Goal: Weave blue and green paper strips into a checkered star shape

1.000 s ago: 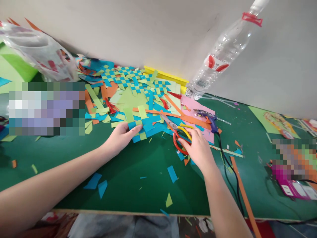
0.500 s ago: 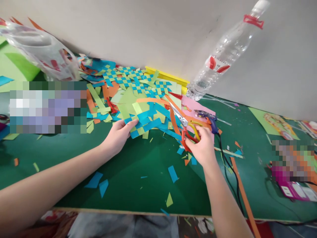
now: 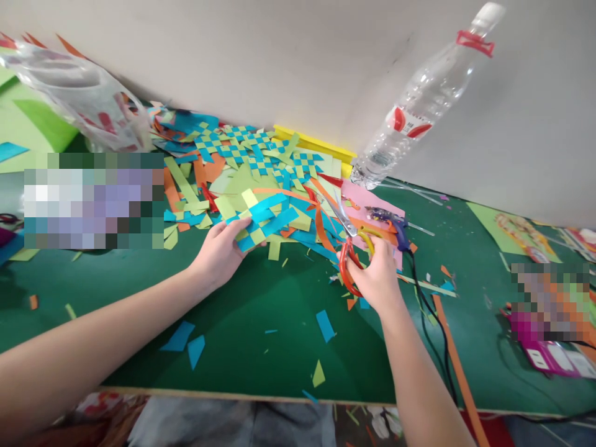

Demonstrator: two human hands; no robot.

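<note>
Here we logged, item by item, what lay on the green felt-covered tabletop (image 3: pixel 261 323).

Item one: a small woven paper mat of blue and light-green strips (image 3: pixel 261 220), loose strip ends sticking out, pinched at its near left corner by our left hand (image 3: pixel 218 251), thumb on top and fingers beneath. The mat was raised a little off the tabletop, at the near edge of the scrap heap.

Item two: a pair of steel-bladed scissors with one red and one yellow handle loop (image 3: pixel 352 248), gripped in our right hand (image 3: pixel 379 279), fingers closed through the loops. The blades pointed up and left toward the mat, their tips just beside its blue strips; we could not tell whether the blades were parted.

Item three: a heap of cut paper strips and checkered woven pieces in blue, green and orange (image 3: pixel 242 155), spread behind the mat against the pale wall.

Item four: a clear plastic water bottle with a red label (image 3: pixel 414 115), standing behind the right hand.

Item five: a purple glue gun with a black cord (image 3: pixel 388 218), lying on a pink paper sheet (image 3: pixel 367 198), just beyond the scissors.

Item six: loose blue and green paper offcuts (image 3: pixel 325 325), scattered over the near tabletop.
</note>
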